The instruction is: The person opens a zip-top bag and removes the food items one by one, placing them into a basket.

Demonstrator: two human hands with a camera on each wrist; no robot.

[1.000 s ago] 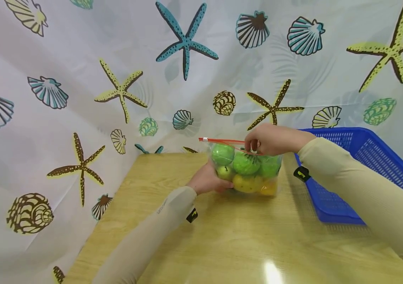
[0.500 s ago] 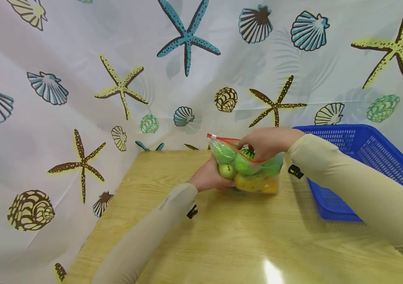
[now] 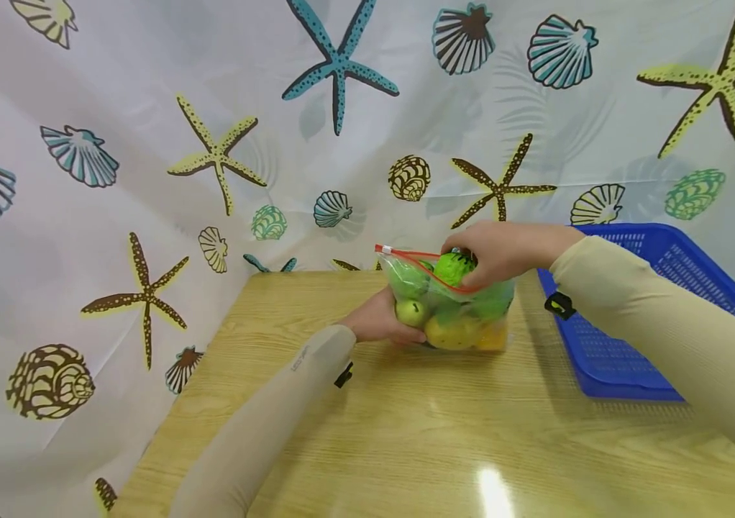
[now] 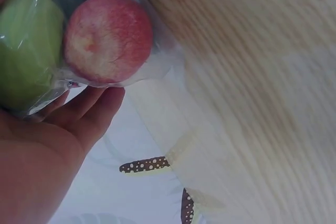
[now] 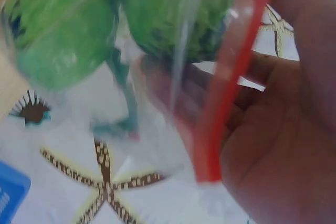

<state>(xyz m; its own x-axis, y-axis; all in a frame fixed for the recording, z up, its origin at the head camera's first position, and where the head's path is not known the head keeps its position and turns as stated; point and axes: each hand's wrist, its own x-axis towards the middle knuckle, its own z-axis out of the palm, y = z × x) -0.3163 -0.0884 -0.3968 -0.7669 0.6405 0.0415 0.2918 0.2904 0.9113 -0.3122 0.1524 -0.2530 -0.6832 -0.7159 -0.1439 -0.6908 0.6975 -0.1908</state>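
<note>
A clear zip bag (image 3: 416, 304) with a red slider strip stands on the table, full of fruit. Inside it show a small green apple (image 3: 411, 313), a yellow fruit (image 3: 450, 334) and, in the left wrist view, a red apple (image 4: 108, 39). My left hand (image 3: 377, 316) holds the bag's lower left side, thumb in front, fingers behind. At the bag's open mouth my right hand (image 3: 497, 248) grips a bumpy green fruit (image 3: 454, 268), which sticks up above the red strip (image 5: 231, 87). In the right wrist view those fingers reach inside the bag, seen through the plastic.
To the right, under the right forearm, stands a blue plastic basket (image 3: 607, 370) with mesh walls. The wooden table (image 3: 367, 432) ends at the back and left against a white curtain (image 3: 354, 165) printed with starfish and shells.
My right hand has reached into the bag's mouth, gripped the bumpy green fruit and raised it partly above the red strip. The left hand keeps its hold on the bag.
</note>
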